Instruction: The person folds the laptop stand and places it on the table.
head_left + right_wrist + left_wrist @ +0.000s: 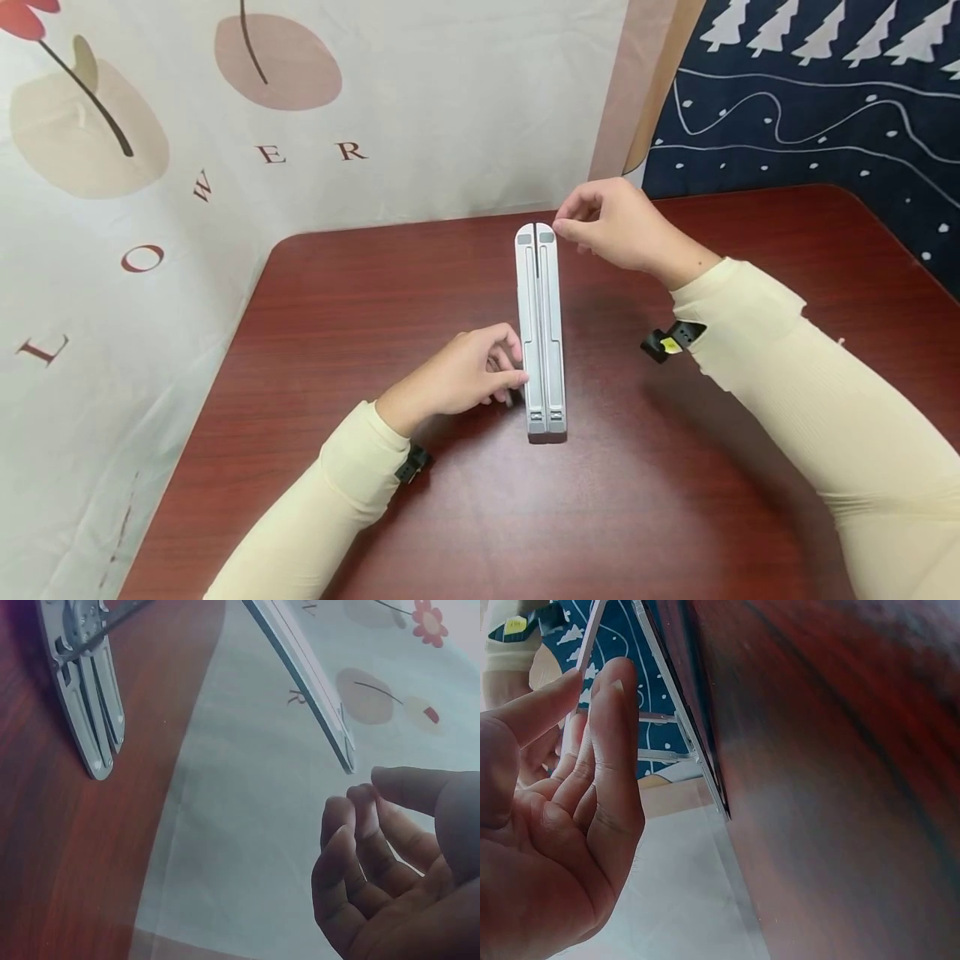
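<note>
- Centrally in frame, metal stand [552, 333] rests on tabletop [360, 292], struts [664, 757] seemingly propping upper bars [527, 300].
- Left hand [468, 367]: loosely curved at its edge, likely steadying.
- Right hand [622, 227], upper right: relaxed, empty, beside far end.

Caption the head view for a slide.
Left hand beside a silver stand, right hand by its far end.

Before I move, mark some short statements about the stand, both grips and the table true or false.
1. The stand rests on the reddish-brown table. True.
2. The left grip is at the stand's far end. False: it is beside the nearer half; the right grip is at the far end.
3. The stand is folded flat. False: the right wrist view shows its upper part raised above its base.
4. Both sleeves are cream. True.
</note>
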`<state>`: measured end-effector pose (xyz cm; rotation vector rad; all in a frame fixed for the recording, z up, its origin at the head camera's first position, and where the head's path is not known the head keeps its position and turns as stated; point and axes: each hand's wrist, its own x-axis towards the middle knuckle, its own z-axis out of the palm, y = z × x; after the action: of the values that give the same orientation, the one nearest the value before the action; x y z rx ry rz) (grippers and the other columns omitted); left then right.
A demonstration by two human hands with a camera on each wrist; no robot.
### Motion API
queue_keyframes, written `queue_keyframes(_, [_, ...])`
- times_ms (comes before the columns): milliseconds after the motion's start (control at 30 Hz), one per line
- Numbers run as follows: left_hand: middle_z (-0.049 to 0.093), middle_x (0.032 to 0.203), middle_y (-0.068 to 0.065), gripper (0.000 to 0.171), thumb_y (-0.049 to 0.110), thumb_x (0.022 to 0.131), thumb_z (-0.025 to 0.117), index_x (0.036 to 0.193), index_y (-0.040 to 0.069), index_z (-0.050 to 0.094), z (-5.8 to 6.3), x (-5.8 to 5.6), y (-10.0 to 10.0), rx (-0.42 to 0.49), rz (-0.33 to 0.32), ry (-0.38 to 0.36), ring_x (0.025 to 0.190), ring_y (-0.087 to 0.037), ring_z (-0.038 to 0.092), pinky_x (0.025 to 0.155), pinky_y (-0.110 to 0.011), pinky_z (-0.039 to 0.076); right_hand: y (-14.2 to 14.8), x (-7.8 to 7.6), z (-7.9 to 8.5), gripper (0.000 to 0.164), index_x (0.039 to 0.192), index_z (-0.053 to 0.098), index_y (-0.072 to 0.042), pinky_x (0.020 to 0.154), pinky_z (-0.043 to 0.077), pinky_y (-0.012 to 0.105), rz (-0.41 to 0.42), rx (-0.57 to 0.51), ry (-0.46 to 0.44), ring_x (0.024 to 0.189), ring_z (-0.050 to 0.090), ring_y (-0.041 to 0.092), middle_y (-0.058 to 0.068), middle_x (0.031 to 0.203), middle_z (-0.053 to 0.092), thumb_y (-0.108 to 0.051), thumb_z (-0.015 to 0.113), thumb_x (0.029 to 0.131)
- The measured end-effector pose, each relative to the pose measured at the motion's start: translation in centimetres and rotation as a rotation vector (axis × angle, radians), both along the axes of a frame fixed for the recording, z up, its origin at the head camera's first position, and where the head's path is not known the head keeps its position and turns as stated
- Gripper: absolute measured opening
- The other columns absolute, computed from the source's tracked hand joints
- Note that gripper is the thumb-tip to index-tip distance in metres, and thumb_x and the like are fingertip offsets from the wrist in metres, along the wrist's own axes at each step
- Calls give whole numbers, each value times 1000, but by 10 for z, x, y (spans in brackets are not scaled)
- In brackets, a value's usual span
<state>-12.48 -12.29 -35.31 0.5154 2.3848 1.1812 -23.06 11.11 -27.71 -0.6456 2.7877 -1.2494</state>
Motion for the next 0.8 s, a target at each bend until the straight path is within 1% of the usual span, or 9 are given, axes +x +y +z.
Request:
queue_keyframes(133, [74,83,-11,22,16,92,73,101,10,54,0,1,0,4,-3,5,63,-27,72,56,-40,59,-6,-6,3,13,100,73,-7,60,51,24,20,3,-24,69,61,20,11,83,66,-18,70,94])
queue_keyframes(300, [74,82,-12,22,15,92,73,101,10,54,0,1,0,8,-2,15,63,-27,72,55,-41,59,-11,-10,6,14,101,74,-9,61,51,24,24,20,-42,72,59,23,14,84,64,-21,71,93])
queue_keyframes(533, [74,83,-12,22,15,92,73,101,9,54,2,1,0,12,2,18,63,-27,72,55,-41,59,-18,-13,8,15,97,75,-11,62,51,25,29,43,-61,71,58,21,10,82,64,-24,73,92])
queue_keyframes(633, [74,83,-12,22,15,92,73,101,9,54,2,1,0,9,1,26,63,-27,72,54,-39,58,-19,-14,8,15,98,75,-11,62,51,25,31,53,-68,72,57,21,8,82,63,-24,73,92])
queue_keyframes(800, [74,82,-12,22,15,92,73,100,9,54,2,2,1,-2,-3,42,63,-26,72,52,-32,56,-20,-15,6,15,98,75,-11,61,50,26,49,56,-82,71,56,22,7,81,63,-23,73,92])
